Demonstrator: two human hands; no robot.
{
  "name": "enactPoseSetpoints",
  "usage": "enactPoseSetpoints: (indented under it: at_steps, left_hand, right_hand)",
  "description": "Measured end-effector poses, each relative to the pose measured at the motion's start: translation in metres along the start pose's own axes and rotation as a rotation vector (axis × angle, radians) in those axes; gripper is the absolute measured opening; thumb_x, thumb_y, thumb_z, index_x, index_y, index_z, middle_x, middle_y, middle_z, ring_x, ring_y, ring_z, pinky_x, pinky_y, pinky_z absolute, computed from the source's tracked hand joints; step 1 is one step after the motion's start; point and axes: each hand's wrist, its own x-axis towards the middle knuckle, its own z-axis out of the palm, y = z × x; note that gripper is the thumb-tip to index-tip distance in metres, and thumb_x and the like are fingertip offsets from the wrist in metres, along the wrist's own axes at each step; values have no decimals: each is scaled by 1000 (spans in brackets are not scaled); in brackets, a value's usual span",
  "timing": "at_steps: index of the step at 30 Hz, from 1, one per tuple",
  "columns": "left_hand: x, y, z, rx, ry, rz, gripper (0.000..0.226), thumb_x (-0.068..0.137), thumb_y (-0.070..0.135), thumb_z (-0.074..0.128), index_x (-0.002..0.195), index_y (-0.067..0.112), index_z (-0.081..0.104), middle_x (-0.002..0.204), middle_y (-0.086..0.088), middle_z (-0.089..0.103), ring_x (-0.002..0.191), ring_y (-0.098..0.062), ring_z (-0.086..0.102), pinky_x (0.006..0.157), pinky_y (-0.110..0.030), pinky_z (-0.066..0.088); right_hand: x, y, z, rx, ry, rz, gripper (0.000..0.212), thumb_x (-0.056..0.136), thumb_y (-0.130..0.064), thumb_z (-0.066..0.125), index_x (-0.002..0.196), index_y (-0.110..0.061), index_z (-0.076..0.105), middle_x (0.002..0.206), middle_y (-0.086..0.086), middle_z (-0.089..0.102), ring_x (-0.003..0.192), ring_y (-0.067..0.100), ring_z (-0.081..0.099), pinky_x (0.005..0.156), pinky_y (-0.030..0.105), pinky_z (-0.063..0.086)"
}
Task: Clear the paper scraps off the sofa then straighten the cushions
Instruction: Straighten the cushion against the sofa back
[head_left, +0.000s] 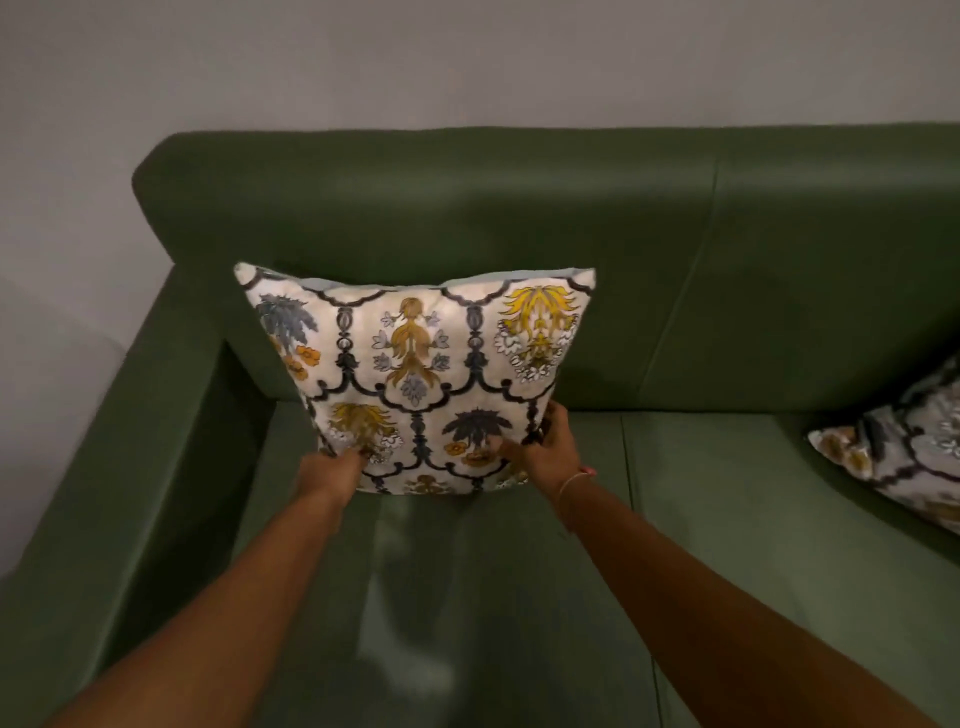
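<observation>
A white cushion (415, 364) printed with yellow, grey and black flowers stands upright against the backrest of the green sofa (519, 218), close to its left armrest. My left hand (332, 470) grips the cushion's lower left corner. My right hand (545, 447) holds its lower right edge, fingers curled around the fabric. A second cushion (904, 457) of the same print lies tilted on the seat at the right edge of view, partly cut off. I see no paper scraps on the seat.
The left armrest (130, 441) runs down the left side. A plain grey wall (467, 62) rises behind the backrest. The seat (727, 519) between the two cushions shows bare green fabric with a seam down the middle.
</observation>
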Motion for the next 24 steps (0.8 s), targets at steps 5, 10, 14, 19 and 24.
enactPoseSetpoints:
  at_steps: [5, 10, 14, 19, 24]
  left_hand:
    - [-60, -9, 51, 250, -355, -64, 8, 82, 9, 59, 77, 15, 59, 86, -9, 59, 69, -20, 52, 64, -29, 43]
    - [-125, 15, 170, 417, -559, 311, 27, 82, 9, 65, 108, 12, 68, 87, -1, 66, 73, -15, 61, 65, -26, 48]
    - [-173, 44, 277, 400, -619, 458, 60, 72, 21, 71, 129, 12, 56, 127, -5, 65, 118, -21, 60, 105, -34, 44]
    - [-227, 80, 403, 467, -678, 518, 83, 69, 25, 72, 143, 17, 37, 144, -7, 51, 130, -22, 51, 111, -42, 40]
    - [-273, 141, 508, 555, -635, 602, 83, 66, 12, 72, 143, 18, 39, 141, -8, 55, 128, -24, 52, 108, -36, 43]
  right_hand:
    - [-29, 10, -53, -79, 104, 67, 87, 70, -11, 83, 143, -12, 36, 149, 14, 40, 136, 27, 39, 109, 42, 39]
    - [-63, -3, -172, 20, 353, 100, 73, 76, -6, 78, 138, -14, 41, 143, 16, 47, 130, 27, 44, 109, 46, 40]
    - [-84, -12, -282, 87, 577, 78, 69, 79, -5, 75, 138, -14, 41, 139, 18, 50, 122, 24, 48, 102, 40, 44]
    - [-105, -21, -413, 177, 849, 39, 72, 77, -5, 76, 139, -15, 39, 141, 15, 50, 127, 26, 49, 108, 43, 42]
    - [-120, -31, -530, 109, 1113, -13, 93, 65, -21, 84, 142, -22, 31, 146, 10, 45, 132, 26, 46, 113, 46, 37]
